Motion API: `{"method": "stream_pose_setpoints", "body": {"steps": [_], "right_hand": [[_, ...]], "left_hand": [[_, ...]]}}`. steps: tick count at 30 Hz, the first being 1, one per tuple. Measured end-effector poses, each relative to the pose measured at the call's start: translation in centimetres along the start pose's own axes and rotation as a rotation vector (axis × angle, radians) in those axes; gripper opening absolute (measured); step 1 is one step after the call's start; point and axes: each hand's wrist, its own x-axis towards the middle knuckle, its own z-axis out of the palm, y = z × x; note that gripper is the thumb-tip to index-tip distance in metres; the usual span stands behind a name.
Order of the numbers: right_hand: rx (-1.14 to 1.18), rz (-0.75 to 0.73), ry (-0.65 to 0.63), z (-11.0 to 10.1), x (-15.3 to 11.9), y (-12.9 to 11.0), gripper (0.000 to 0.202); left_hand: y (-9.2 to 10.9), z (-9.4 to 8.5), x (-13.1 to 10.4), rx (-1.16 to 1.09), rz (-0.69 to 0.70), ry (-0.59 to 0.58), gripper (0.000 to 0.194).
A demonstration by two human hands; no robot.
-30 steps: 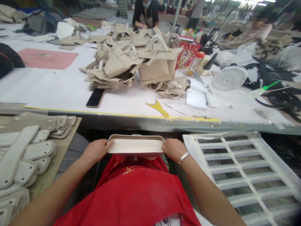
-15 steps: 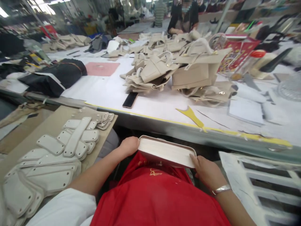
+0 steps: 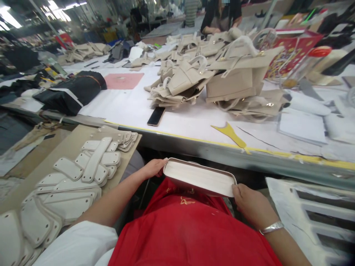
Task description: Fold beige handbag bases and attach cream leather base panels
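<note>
Between my hands is a long, shallow off-white piece with rounded corners and a raised rim (image 3: 199,176), like the base of a bag; its exact kind is unclear. My left hand (image 3: 155,168) pinches its left end. At the right end, my right hand (image 3: 251,203) grips the corner with the thumb near the rim. The piece is tilted, its pale face turned up, just above my red apron (image 3: 191,229). To the left, off-white strap pieces with metal studs (image 3: 95,159) lie piled on a board (image 3: 66,146).
Across the white table (image 3: 183,125) are beige handbags (image 3: 235,81), a phone (image 3: 156,116), a yellow notched tool (image 3: 230,133), a black bundle (image 3: 74,92) and a pink sheet (image 3: 124,81). A white slotted rack (image 3: 285,199) stands at right. Another person (image 3: 222,16) works behind the bags.
My view has shifted slightly, so most things sit a little further right. Both hands still hold the piece; the fingers of my left hand have moved slightly at its end.
</note>
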Motion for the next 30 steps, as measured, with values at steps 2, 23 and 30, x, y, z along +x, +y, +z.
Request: {"method": "stream_pose_setpoints", "body": {"steps": [2,23,30], "right_hand": [[0.030,0.028,-0.002,-0.1,0.0,0.0,0.021],[-0.014,-0.021,0.116,1.1,-0.2,0.1,0.023],[-0.011,-0.003,0.130,1.2,-0.2,0.1,0.022]], "left_hand": [[0.4,-0.1,-0.1,0.064,0.016,0.042,0.049],[-0.4,-0.4,0.4,-0.222,0.118,-0.064,0.046],[-2.2,1.5,1.2,-0.599,0.071,-0.127,0.050]]}}
